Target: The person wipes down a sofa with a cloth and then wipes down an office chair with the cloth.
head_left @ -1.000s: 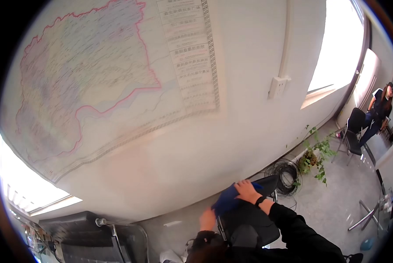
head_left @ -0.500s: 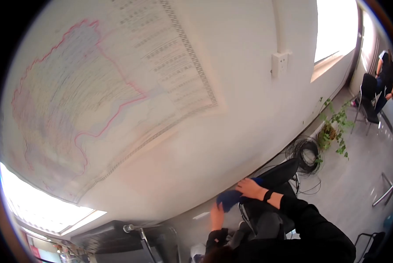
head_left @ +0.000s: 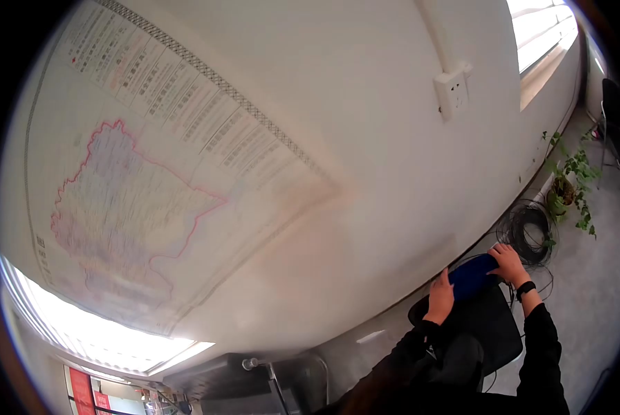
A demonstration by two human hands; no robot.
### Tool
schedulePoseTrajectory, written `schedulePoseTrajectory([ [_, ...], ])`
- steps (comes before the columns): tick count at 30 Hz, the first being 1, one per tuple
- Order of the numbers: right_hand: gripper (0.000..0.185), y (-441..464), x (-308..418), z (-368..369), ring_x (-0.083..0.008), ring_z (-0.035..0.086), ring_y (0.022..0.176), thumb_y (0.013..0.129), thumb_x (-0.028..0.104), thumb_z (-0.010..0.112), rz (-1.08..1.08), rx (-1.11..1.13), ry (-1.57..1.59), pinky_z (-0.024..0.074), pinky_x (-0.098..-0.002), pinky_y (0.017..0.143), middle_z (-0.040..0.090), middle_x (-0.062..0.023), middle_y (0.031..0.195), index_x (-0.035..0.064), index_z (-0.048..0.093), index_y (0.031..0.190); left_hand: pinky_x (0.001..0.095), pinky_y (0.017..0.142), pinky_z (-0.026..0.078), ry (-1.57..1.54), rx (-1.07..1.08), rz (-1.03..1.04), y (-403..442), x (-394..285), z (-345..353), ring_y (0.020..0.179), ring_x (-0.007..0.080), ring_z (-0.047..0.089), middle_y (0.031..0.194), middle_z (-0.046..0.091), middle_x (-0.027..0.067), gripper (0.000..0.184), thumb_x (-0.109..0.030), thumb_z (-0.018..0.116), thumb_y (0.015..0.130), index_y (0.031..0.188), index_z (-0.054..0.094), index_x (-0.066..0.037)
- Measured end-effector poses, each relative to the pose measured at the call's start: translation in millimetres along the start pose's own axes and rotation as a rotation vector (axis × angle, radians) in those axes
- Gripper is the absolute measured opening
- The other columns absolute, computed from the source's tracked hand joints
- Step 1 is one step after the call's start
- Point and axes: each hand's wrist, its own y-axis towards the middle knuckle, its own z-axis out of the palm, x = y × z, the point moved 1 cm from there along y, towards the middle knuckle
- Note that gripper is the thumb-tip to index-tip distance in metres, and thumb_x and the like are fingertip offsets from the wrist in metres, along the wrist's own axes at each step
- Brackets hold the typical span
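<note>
A dark blue cloth (head_left: 473, 278) lies across the top of a black chair (head_left: 498, 330), close to the wall. My left hand (head_left: 441, 299) holds the cloth's left end, fingers pointing up along its edge. At the other end, my right hand (head_left: 507, 265) grips the cloth with the thumb on the near side and the fingers over the far edge. Part of the chair's back is hidden under the cloth and behind my left hand.
Coiled black cable (head_left: 531, 232) lies on the floor beyond my right hand, near a potted vine (head_left: 564, 194). A wall socket (head_left: 452, 93) and a large map (head_left: 137, 207) are on the wall. Black seating with a metal armrest (head_left: 275, 387) stands at lower left.
My view has turned. The blue cloth, bunched and hanging toward my left hand before, now spreads between both hands along the chair's top. My right hand has moved to the cloth's right end.
</note>
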Motion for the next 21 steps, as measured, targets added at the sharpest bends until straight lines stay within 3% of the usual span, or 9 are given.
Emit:
schedulePoseTrajectory([
  [1,0.061,-3,-5,1,-0.0339,0.054,0.107,0.058,0.026,0.088,0.076,0.000,0.007,0.0443,-0.0443,0.091,0.056,-0.0094,0.109,0.0114,0.059,0.111,0.0479,0.096,0.046,0.002,0.002,-0.001,3,-6,3,0.102,0.0423,0.061,0.115,0.061,0.0270,0.053,-0.017,0.064,0.093,0.139,0.046,0.001],
  [3,0.063,-2,-12,10,-0.0352,0.054,0.104,0.055,0.022,0.089,0.090,-0.004,0.034,0.0443,-0.0453,0.090,0.055,-0.0104,0.108,0.0103,0.059,0.110,0.0513,0.097,0.045,0.345,-0.026,0.145,2,-16,12,0.105,0.0443,0.057,0.121,0.054,0.0294,0.054,-0.024,0.066,0.093,0.136,0.046,0.003],
  [5,0.063,-2,-18,18,-0.0362,0.053,0.103,0.055,0.021,0.089,0.125,0.009,0.029,0.0445,-0.0457,0.088,0.054,-0.0111,0.105,0.0097,0.058,0.108,0.0516,0.098,0.044,0.411,0.021,0.134,1,-14,19,0.107,0.0429,0.055,0.125,0.049,0.0284,0.061,-0.029,0.070,0.090,0.136,0.046,0.003],
  [7,0.061,-2,-17,17,-0.0367,0.053,0.102,0.055,0.019,0.089,0.126,0.010,0.040,0.0449,-0.0455,0.087,0.054,-0.0114,0.103,0.0099,0.059,0.106,0.0476,0.093,0.045,0.545,-0.061,0.088,4,-16,25,0.094,0.0361,0.058,0.108,0.053,0.0181,0.061,-0.028,0.073,0.085,0.135,0.047,-0.004],
  [10,0.057,0,-6,11,-0.0373,0.053,0.102,0.055,0.017,0.089,0.215,-0.011,0.102,0.0457,-0.0450,0.087,0.054,-0.0122,0.101,0.0105,0.060,0.105,0.0452,0.086,0.049,0.549,-0.115,0.089,5,-18,26,0.089,0.0328,0.059,0.101,0.053,0.0155,0.052,-0.028,0.071,0.085,0.126,0.051,-0.005],
  [11,0.057,-1,-2,9,-0.0373,0.053,0.102,0.055,0.017,0.089,0.216,-0.016,0.081,0.0457,-0.0450,0.087,0.054,-0.0122,0.101,0.0105,0.060,0.105,0.0452,0.086,0.049,0.534,-0.127,0.098,6,-12,30,0.089,0.0328,0.059,0.101,0.053,0.0155,0.052,-0.028,0.071,0.085,0.126,0.051,-0.005],
  [13,0.064,-5,-1,14,-0.0371,0.053,0.103,0.053,0.020,0.090,0.223,-0.027,0.053,0.0459,-0.0461,0.087,0.055,-0.0120,0.104,0.0109,0.060,0.108,0.0455,0.078,0.052,0.352,0.053,0.100,10,-2,24,0.087,0.0339,0.061,0.101,0.055,0.0164,0.044,-0.026,0.068,0.087,0.122,0.051,-0.004],
  [15,0.065,-8,-1,21,-0.0374,0.052,0.106,0.056,0.022,0.090,0.218,-0.009,0.011,0.0456,-0.0457,0.090,0.054,-0.0124,0.108,0.0117,0.060,0.112,0.0515,0.077,0.052,0.133,0.185,0.134,17,7,4,0.086,0.0408,0.065,0.098,0.061,0.0228,0.035,-0.023,0.063,0.092,0.117,0.051,-0.002],
  [21,0.070,-15,11,39,-0.0385,0.048,0.119,0.059,0.030,0.089,0.249,-0.012,-0.181,0.0409,-0.0490,0.102,0.054,-0.0135,0.119,0.0137,0.058,0.120,0.0532,0.079,0.049,-0.165,0.195,0.214,10,20,-24,0.094,0.0450,0.061,0.102,0.065,0.0248,0.025,-0.018,0.059,0.095,0.115,0.055,-0.004],
])
